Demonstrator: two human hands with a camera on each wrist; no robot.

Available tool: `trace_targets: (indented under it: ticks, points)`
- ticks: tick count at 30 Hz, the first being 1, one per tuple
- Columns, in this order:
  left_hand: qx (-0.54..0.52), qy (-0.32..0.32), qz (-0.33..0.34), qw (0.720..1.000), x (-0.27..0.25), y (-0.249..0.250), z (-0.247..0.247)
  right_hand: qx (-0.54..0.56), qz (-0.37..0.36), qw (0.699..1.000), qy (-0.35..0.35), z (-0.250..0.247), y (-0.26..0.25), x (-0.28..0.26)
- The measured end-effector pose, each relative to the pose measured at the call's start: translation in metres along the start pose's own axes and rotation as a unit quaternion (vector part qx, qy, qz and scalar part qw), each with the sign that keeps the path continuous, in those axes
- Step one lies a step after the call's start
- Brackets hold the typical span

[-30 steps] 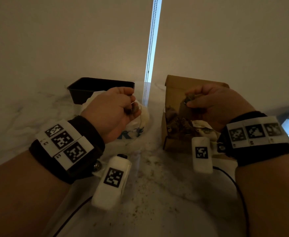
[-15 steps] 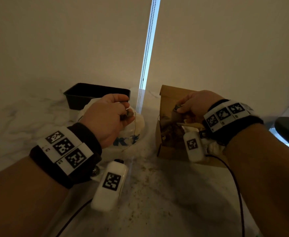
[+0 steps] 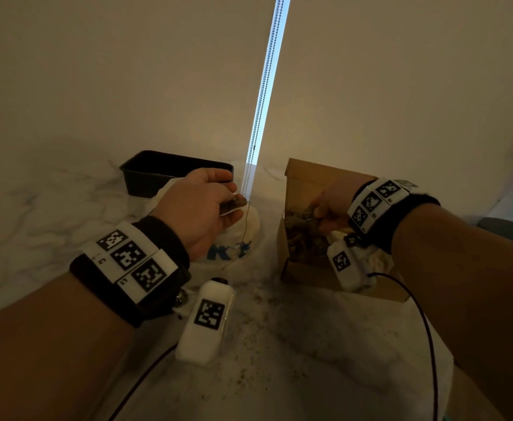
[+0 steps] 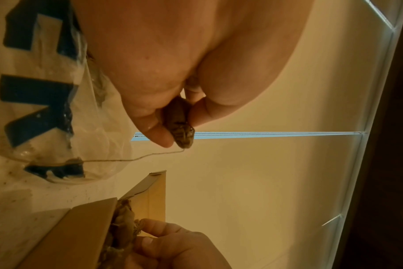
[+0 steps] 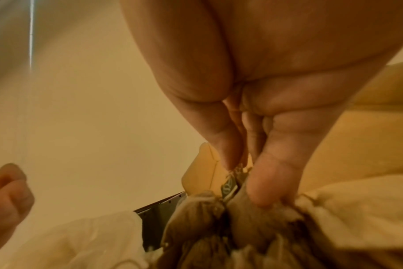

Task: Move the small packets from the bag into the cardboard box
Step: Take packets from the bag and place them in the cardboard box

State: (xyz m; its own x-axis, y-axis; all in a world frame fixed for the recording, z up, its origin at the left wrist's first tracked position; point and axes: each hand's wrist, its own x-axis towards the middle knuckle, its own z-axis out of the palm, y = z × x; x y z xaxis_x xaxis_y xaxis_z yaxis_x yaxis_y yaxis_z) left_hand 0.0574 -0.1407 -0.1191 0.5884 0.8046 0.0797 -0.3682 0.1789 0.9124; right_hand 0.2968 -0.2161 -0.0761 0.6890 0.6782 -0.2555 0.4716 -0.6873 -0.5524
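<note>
Right hand (image 3: 329,208) has dropped into box (image 3: 313,173), pinching a packet (image 5: 232,183); release next. Left hand (image 3: 200,208) pinches another packet (image 4: 178,123) above bag (image 3: 237,235).

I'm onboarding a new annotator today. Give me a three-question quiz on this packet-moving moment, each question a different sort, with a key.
1. True or false: the left hand is empty.
2. The right hand is at: A) the black tray B) the cardboard box C) the plastic bag.
3. Fill in: a thin ___ dangles from the left hand's packet.

Key: 1 false, it pinches a packet; 2 B; 3 string.
</note>
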Motion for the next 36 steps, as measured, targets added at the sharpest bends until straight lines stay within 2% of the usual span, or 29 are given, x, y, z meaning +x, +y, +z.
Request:
trace_targets:
  ticks: [5,7,9,12,15,22,25,28,30,34,36]
  points:
    - [0.003,-0.006,-0.003,1.000,-0.003,0.001,0.000,-0.021,0.006,0.999,0.026,-0.004,-0.012,-0.016]
    - [-0.004,-0.008,-0.006,1.000,-0.003,0.003,0.000,0.044,0.015,0.998,0.049,-0.010,-0.021,-0.023]
    - [-0.020,-0.011,-0.007,1.000,-0.003,0.004,0.000,0.108,-0.015,0.992,0.064,-0.015,-0.030,-0.037]
    - [-0.060,-0.018,-0.012,0.998,-0.004,0.009,-0.001,0.217,-0.113,0.967,0.066,-0.007,-0.041,-0.064]
    - [-0.084,-0.024,-0.029,0.996,-0.005,0.013,-0.002,0.308,-0.203,0.929,0.017,0.015,-0.049,-0.080]
    - [-0.026,-0.040,-0.050,0.998,-0.003,0.011,-0.006,0.419,-0.275,0.862,-0.077,0.061,-0.044,-0.075]
    - [-0.001,-0.046,-0.053,0.998,-0.002,0.008,-0.007,0.412,-0.327,0.843,-0.113,0.071,-0.031,-0.073]
    - [0.032,-0.051,-0.068,0.996,-0.002,0.006,-0.007,0.296,-0.413,0.860,-0.039,0.071,-0.025,-0.075]
    - [0.054,-0.052,-0.074,0.994,-0.003,0.004,-0.004,0.246,-0.434,0.866,0.012,0.070,-0.025,-0.079]
    - [0.094,-0.044,-0.079,0.991,-0.008,0.003,0.004,0.281,-0.433,0.855,0.047,0.072,-0.027,-0.085]
    - [0.091,-0.056,-0.102,0.989,-0.009,0.004,0.005,0.315,-0.413,0.852,0.063,0.072,-0.027,-0.084]
